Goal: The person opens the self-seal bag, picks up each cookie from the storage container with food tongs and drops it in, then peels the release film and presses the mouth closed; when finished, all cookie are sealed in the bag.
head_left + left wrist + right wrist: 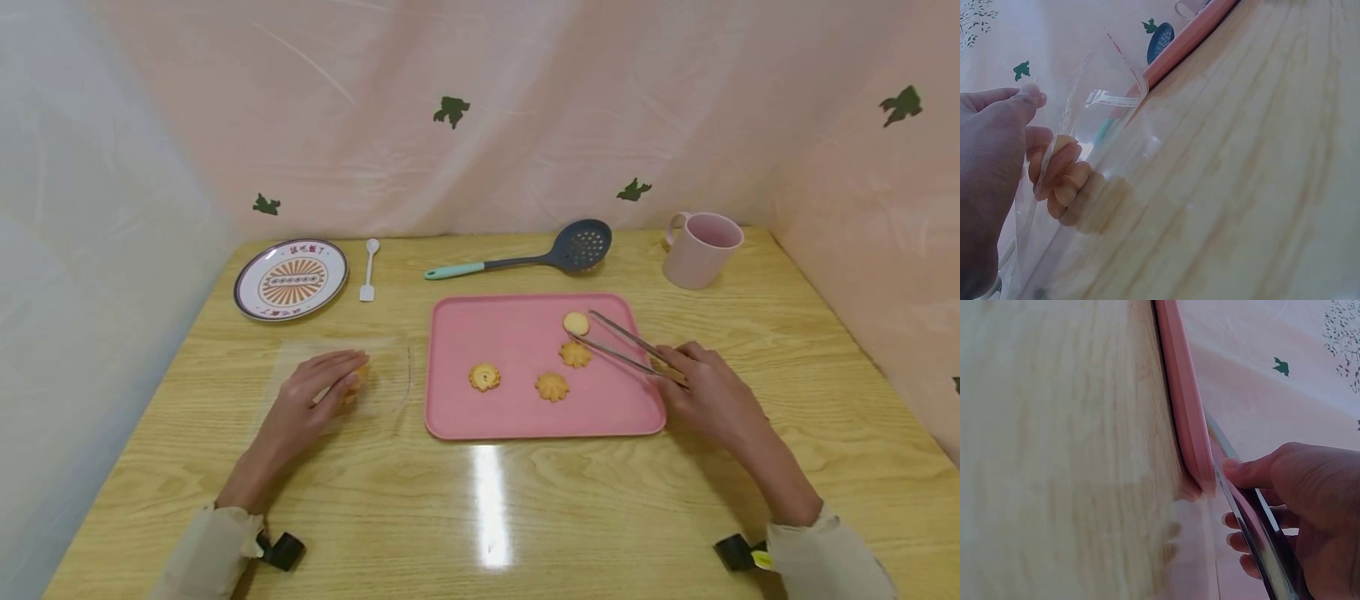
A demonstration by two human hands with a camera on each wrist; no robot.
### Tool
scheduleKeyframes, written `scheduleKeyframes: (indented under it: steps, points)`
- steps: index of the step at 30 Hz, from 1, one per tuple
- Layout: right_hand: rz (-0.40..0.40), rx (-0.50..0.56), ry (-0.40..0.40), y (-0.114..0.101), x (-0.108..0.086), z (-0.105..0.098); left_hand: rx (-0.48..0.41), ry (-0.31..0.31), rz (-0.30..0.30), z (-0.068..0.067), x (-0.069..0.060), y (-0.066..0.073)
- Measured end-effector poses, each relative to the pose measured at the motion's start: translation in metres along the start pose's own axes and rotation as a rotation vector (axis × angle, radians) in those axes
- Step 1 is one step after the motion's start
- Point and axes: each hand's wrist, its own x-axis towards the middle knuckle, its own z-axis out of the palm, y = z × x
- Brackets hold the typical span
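My right hand [701, 387] holds metal tongs [630, 360] over the right side of a pink tray [480, 321]. The tong tips are apart, one on either side of a round pale cookie [576, 323]; whether they touch it I cannot tell. Close below lie two flower-shaped cookies [552, 387], and a swirled cookie [485, 377] sits further left on the tray. My left hand [318, 396] pinches the edge of a clear plastic bag [1116, 106] between thumb and finger. Several cookies [1066, 181] show inside that bag, partly hidden by the hand in the head view.
Behind the bag stand a patterned plate [292, 280] and a small white spoon [370, 271]. A slotted skimmer [581, 246] with a mint handle lies beyond the tray. At the back right is a pink mug [701, 250]. Pink cloth [525, 150] hangs behind the wooden table [585, 508].
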Motion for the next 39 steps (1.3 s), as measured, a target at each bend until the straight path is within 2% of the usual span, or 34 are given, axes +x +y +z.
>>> scheduleKeyframes:
  steps: [13, 22, 39]
  points:
    - [-0.009, -0.015, -0.072, 0.002, 0.007, 0.0, -0.004, 0.0, 0.012, 0.0, -0.001, -0.002]
    - [-0.014, -0.033, -0.066, 0.001, 0.012, 0.002, 0.004, -0.005, 0.004, 0.001, 0.0, -0.001]
    - [-0.034, -0.075, -0.033, 0.001, 0.01, 0.003, 0.002, -0.009, -0.003, 0.001, 0.0, -0.001]
